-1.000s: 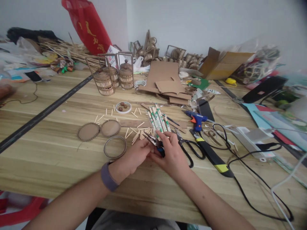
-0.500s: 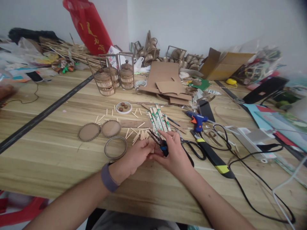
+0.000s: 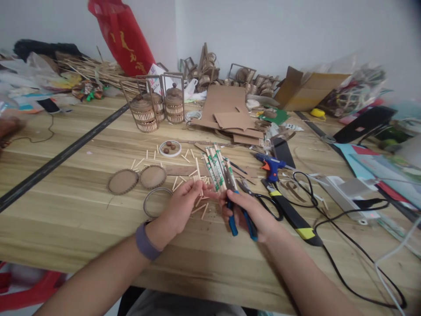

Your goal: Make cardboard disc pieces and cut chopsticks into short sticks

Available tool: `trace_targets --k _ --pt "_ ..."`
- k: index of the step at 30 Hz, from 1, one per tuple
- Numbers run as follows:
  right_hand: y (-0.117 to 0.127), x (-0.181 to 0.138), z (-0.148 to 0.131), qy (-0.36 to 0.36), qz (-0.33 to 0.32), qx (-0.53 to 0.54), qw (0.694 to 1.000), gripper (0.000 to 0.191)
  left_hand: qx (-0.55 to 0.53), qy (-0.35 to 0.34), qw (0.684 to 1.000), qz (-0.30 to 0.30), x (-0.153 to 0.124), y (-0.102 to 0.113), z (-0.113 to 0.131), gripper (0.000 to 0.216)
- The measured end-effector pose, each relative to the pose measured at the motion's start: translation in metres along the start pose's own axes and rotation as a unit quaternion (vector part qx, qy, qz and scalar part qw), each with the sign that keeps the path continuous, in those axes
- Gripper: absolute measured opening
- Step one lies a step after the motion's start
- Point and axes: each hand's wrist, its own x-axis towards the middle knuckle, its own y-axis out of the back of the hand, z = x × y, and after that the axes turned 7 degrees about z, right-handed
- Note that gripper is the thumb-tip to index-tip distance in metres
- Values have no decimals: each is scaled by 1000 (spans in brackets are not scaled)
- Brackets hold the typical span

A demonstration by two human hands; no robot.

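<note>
My left hand [image 3: 179, 206] pinches a thin wooden stick [image 3: 198, 169] that points up and away from me. My right hand [image 3: 253, 213] is closed round blue-handled pliers [image 3: 237, 217], whose jaws point toward the stick. Both hands hover over short cut stick pieces [image 3: 201, 206] scattered on the wooden table [image 3: 82, 210]. A bundle of wrapped chopsticks [image 3: 217, 169] lies just beyond my hands. Two round cardboard discs [image 3: 138, 179] and a ring [image 3: 154, 198] lie to the left of my left hand.
Black scissors [image 3: 265, 202], a blue glue gun [image 3: 271, 166], a black-and-yellow tool [image 3: 292, 215] and black cables [image 3: 345, 245] lie to the right. Small woven cages [image 3: 154, 107], cardboard sheets [image 3: 226, 112], an open box [image 3: 305, 90] and a red bag [image 3: 123, 35] stand at the back.
My right hand has pulled back toward me and turned, so the blue pliers handles now show. My left hand has raised a stick upright. More cut pieces lie below my hands.
</note>
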Motion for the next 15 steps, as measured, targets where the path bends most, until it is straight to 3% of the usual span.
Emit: trace_targets --k 2,5,10,15 --pt "0 1 2 -100 -77 104 986 44 -36 12 998 -43 -1 -1 2 36" --pt "-3 3 11 -172 -153 156 961 43 -74 61 991 -96 -4 -4 2 39" --pt "-6 5 22 -170 -198 160 952 48 -65 113 987 -92 -6 -4 3 41" --pt "-7 -2 20 -123 -211 131 961 43 -22 89 993 -68 -8 -4 7 42"
